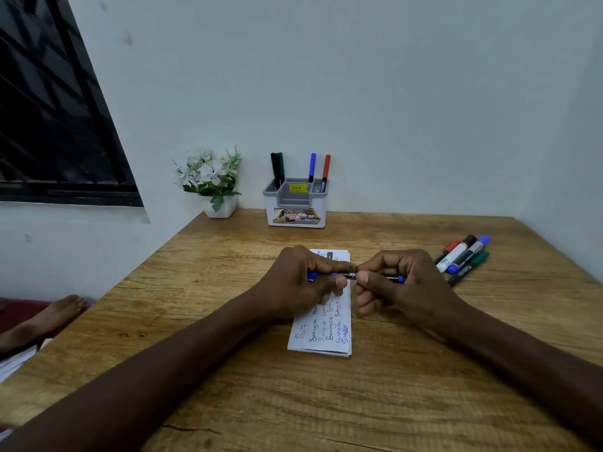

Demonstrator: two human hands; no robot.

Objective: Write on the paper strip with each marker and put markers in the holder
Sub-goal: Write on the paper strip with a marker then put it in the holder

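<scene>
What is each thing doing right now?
Blue marker: held level, gripped by left hand and right hand.
Paper strip: flat on table, written on.
Holder: upright, four standing markers inside.
Loose markers: lying piled on table.
Flower pot: upright.

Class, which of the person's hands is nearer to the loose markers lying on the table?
Right. The right hand is just left of the loose markers; the left hand is farther off, over the paper strip. Both hold the blue marker.
</scene>
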